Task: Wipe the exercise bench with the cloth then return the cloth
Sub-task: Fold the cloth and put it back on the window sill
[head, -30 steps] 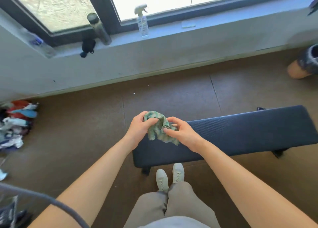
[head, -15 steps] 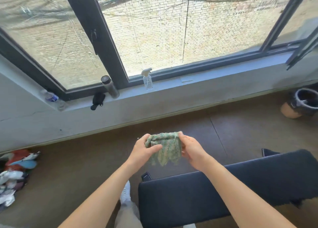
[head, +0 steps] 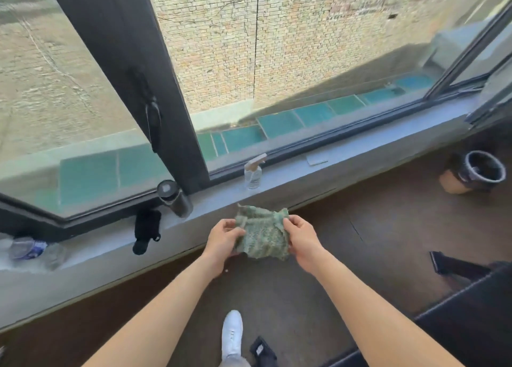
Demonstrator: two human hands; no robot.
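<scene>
A green knitted cloth (head: 261, 233) hangs spread between both hands, in front of the window sill (head: 277, 184). My left hand (head: 223, 240) pinches its left edge and my right hand (head: 302, 239) pinches its right edge. The dark blue exercise bench (head: 471, 317) lies at the lower right, partly cut off by the frame, behind and below my right forearm. The cloth is well away from the bench, above the brown floor.
On the sill stand a clear spray bottle (head: 253, 172), a dark metal flask (head: 174, 199), a black glove-like item (head: 146, 231) and a plastic bottle (head: 26, 249). A dark bucket (head: 483, 170) sits on the floor at right. My white shoe (head: 232, 336) steps toward the window.
The view has moved closer to the window and away from the bench. Both hands have carried the cloth forward toward the sill and spread it wider.
</scene>
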